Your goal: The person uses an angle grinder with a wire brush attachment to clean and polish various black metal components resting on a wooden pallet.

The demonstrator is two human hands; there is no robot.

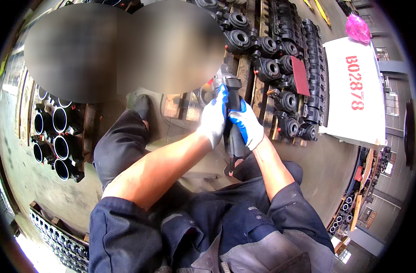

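An angle grinder (235,142) with a grey metal head and a dark body stands nearly in line with my view, its head pointing away from me and its cord end toward my lap. My left hand (213,119), in a white glove with blue coating, is closed around the grinder close to its head. On the body's right side, a little nearer to me, my right hand (247,124) grips it in a matching glove. Just beyond the head is a wooden pallet (244,73) bearing black ring-shaped cast parts (271,69). Whether the grinder's disc touches anything cannot be made out.
A reddish sheet (300,75) lies over the castings. Right of them stands a white box (340,91) with a pink plastic bundle (357,29) on it. Black cylindrical parts (61,146) stack at left; metal parts (57,236) lie lower left. Blurred patches hide the upper left.
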